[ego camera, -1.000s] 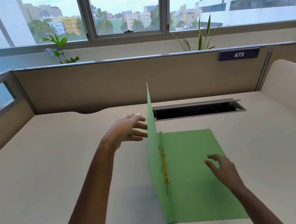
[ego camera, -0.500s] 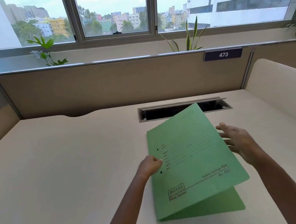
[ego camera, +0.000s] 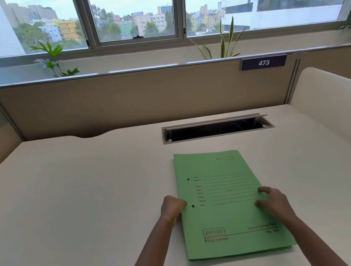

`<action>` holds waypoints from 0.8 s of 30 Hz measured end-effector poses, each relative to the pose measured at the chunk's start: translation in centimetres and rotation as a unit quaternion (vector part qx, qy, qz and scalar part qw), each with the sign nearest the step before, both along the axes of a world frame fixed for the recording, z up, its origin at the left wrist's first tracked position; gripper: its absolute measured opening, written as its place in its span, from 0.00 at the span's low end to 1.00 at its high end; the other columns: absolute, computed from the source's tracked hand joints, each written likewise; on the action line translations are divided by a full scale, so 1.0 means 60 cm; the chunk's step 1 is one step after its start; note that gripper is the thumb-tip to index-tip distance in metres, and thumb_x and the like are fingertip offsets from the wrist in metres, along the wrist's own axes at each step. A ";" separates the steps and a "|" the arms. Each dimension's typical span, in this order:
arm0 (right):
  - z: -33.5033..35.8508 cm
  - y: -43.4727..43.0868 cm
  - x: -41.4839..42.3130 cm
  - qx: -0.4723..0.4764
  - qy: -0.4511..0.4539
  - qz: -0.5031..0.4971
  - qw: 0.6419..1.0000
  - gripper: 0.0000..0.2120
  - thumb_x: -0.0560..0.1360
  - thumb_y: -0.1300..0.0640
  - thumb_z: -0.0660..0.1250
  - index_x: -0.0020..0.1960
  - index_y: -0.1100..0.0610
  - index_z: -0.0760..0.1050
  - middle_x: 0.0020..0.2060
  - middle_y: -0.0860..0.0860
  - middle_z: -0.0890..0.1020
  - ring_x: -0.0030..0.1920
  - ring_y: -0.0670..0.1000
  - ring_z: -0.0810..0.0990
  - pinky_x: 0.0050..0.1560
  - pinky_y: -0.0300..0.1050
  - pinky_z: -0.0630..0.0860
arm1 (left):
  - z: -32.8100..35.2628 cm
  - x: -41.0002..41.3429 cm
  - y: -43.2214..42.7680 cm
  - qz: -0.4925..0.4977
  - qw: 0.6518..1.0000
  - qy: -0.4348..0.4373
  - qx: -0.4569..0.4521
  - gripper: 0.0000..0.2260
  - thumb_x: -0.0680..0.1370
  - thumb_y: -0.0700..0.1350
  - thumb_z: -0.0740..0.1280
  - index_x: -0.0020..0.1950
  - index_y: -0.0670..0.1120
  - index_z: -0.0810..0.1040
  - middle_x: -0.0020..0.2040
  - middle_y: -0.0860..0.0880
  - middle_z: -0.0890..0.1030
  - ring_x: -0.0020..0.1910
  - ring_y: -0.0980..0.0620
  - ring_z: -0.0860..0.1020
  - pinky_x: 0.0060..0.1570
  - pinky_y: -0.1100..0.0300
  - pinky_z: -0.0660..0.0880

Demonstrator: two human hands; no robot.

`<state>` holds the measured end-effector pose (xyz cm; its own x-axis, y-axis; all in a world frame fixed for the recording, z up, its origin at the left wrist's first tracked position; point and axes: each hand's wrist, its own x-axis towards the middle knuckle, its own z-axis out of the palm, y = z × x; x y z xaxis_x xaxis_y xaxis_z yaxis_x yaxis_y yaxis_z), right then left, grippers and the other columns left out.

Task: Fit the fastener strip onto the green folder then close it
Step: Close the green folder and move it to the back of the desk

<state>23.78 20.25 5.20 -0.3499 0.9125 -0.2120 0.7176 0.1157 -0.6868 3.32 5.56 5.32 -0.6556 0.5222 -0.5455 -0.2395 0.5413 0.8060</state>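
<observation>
The green folder [ego camera: 226, 214] lies shut and flat on the beige desk [ego camera: 66, 207], its printed front cover facing up. The fastener strip is hidden inside it. My left hand [ego camera: 172, 209] is curled at the folder's left spine edge, fingers touching that edge. My right hand [ego camera: 271, 201] rests on the cover near its right edge, fingers bent and pressing down.
An open cable slot [ego camera: 215, 127] is cut into the desk just behind the folder. Partition walls [ego camera: 118, 100] close off the back and sides, with a curved panel [ego camera: 335, 103] at the right. Plants stand on the window sill beyond.
The front cover stood upright, then swung down to the right. It now lies flat on the back cover, and both hands have come to rest on the folder's edges.
</observation>
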 end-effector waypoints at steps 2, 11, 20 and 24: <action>-0.001 0.003 0.000 -0.004 0.004 -0.001 1.000 0.24 0.72 0.65 0.68 0.67 0.64 0.68 0.66 0.62 0.73 0.61 0.60 0.75 0.58 0.47 0.71 | 0.001 0.003 -0.002 0.032 0.999 -0.023 0.031 0.05 0.75 0.32 0.61 0.42 0.36 0.75 0.38 0.41 0.79 0.36 0.44 0.79 0.37 0.54 0.79; -0.010 0.012 0.008 -0.069 0.150 -0.055 0.985 0.24 0.73 0.65 0.66 0.67 0.63 0.67 0.61 0.64 0.76 0.56 0.62 0.77 0.61 0.59 0.73 | 0.026 0.012 0.008 0.069 0.984 -0.025 0.164 0.15 0.78 0.32 0.55 0.36 0.44 0.75 0.36 0.44 0.79 0.32 0.48 0.78 0.34 0.59 0.76; 0.014 -0.001 0.002 -0.273 0.252 0.035 0.928 0.12 0.75 0.63 0.64 0.57 0.64 0.76 0.46 0.57 0.83 0.42 0.53 0.82 0.36 0.43 0.81 | 0.073 -0.046 -0.005 0.154 0.962 0.012 0.227 0.13 0.79 0.34 0.55 0.40 0.43 0.75 0.47 0.38 0.78 0.43 0.41 0.77 0.39 0.57 0.76; 0.027 -0.014 -0.036 -0.257 0.275 0.046 0.925 0.12 0.76 0.66 0.61 0.59 0.64 0.72 0.45 0.54 0.81 0.43 0.51 0.79 0.36 0.42 0.83 | 0.097 -0.096 -0.008 0.146 0.964 0.025 0.219 0.11 0.79 0.33 0.54 0.49 0.38 0.77 0.53 0.35 0.78 0.46 0.41 0.77 0.39 0.55 0.76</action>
<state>21.62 19.42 6.84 -0.6041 0.7023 -0.3766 0.2470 -0.2843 -0.9264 -2.41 5.07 11.11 -0.8292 0.4849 -0.2780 -0.2849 0.0613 0.9566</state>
